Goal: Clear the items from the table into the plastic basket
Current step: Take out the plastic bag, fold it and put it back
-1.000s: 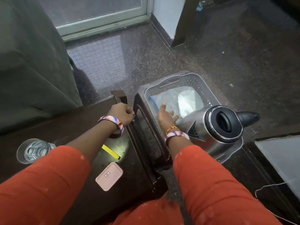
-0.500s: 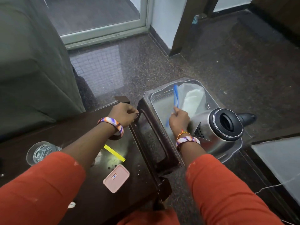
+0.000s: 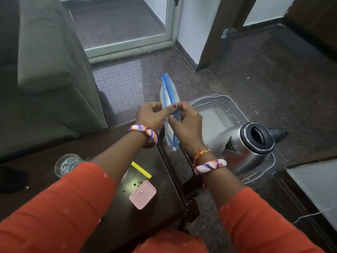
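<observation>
since both hands pinch the zip bag (image 3: 168,99) upright, left hand (image 3: 149,115) and right hand (image 3: 186,119) at its blue seal, i'm probably closing it above the plastic basket (image 3: 229,108).

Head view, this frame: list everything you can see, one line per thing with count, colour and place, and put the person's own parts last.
zip bag: one, clear with blue seal, held up over the table's right edge
plastic basket: one, translucent grey, on the floor right of the table
electric kettle: one, steel with black lid, lying in the basket
glass: one, clear, on the table at left
yellow strip: one, on the table
pink lidded box: one, on the table, near edge
table: one, dark brown
sofa: one, grey-green, far left
left hand: grip on the bag's seal
right hand: grip on the bag's seal
</observation>
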Motion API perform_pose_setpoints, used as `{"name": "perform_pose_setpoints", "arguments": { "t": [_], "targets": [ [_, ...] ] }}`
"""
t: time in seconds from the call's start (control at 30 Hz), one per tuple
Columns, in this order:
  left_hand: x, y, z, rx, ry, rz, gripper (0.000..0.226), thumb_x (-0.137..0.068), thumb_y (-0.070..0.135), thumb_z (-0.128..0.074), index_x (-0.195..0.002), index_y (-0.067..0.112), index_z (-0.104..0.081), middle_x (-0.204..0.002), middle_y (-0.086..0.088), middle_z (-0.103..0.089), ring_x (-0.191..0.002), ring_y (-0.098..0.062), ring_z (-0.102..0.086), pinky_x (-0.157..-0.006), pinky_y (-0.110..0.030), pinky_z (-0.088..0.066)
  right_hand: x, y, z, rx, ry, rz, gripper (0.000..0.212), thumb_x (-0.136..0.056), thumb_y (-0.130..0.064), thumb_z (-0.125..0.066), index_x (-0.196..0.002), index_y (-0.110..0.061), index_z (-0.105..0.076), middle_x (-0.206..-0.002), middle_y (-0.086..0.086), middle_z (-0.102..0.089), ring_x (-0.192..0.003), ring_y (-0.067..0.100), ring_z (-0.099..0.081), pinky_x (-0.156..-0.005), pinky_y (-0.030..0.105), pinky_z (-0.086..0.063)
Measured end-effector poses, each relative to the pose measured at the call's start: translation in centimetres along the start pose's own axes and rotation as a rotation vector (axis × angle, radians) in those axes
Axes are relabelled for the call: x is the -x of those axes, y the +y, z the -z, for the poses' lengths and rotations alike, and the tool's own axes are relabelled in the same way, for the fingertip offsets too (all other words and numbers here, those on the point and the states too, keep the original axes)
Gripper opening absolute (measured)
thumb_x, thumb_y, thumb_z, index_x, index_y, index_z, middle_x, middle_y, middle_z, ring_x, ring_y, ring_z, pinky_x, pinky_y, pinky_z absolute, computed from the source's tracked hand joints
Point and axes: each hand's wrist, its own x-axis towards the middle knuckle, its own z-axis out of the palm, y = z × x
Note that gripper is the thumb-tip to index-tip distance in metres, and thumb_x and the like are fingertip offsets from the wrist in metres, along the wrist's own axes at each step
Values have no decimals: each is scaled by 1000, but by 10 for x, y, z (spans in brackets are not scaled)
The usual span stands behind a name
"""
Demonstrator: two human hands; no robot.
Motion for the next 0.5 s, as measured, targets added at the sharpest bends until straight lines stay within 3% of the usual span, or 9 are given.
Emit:
{"name": "perform_pose_setpoints", "arguments": {
  "t": [0.07, 0.1, 0.17, 0.23, 0.37, 0.43, 0.5],
  "targets": [
    [7, 7, 7, -3, 18, -4, 25, -76, 26, -72, -76, 2, -65, -76, -14, -62, -65, -23, -58, -63, -38, -57, -1, -10, 8, 19, -53, -7, 14, -72, -6, -66, -84, -11, -66, -74, -5, -61, -60, 0, -52, -61, 13, -42],
    [8, 8, 12, -22, 29, -12, 17, -78, 18, -70, -68, 7, -62, -72, -13, -60, -59, -19, -57, -55, -31, -56, -1, -12, 14, 14, -51, -30, 13, -71, -5, -66, -82, -13, -67, -76, -3, -63, -62, 4, -56, -65, 17, -46],
    [11, 9, 23, -77, 81, -17, 25, -79, 9, -67, -57, 15, -56, -62, -8, -57, -45, -9, -55, -44, -21, -52, -1, -14, 30, 42, -5, -74, 17, -71, -5, -64, -77, -21, -66, -76, 0, -64, -69, 20, -64, -71, 32, -52],
    [15, 8, 34, -91, 131, -8, 27, -77, 7, -65, -53, 15, -56, -56, -6, -57, -36, -4, -55, -42, -20, -52, 1, -17, 47, 202, 40, -74, 20, -73, -4, -60, -81, -19, -69, -76, 3, -62, -72, 25, -59, -69, 28, -44],
    [34, 17, 36, -91, 90, -18, 24, -77, 9, -64, -55, 14, -58, -62, -12, -61, -54, -19, -59, -54, -31, -56, 14, -39, 55, 613, -15, 78, 30, -75, -3, -57, -101, -12, -70, -109, 13, -59, -106, 31, -48, -91, 29, -33],
    [44, 24, 31, -107, 90, -77, 20, -78, 11, -64, -59, 10, -60, -62, -9, -60, -54, -20, -61, -51, -33, -57, 25, -58, 46, 579, -58, 225, 28, -78, -5, -58, -103, -10, -69, -109, 14, -58, -107, 30, -48, -88, 27, -34],
    [51, 27, 31, -149, 165, -161, 19, -78, 12, -62, -65, -1, -63, -65, -19, -60, -61, -33, -64, -56, -42, -60, 31, -74, 34, 436, -127, 251, 24, -80, -5, -58, -101, -6, -70, -105, 14, -63, -102, 27, -56, -80, 21, -35]
  ]
}}
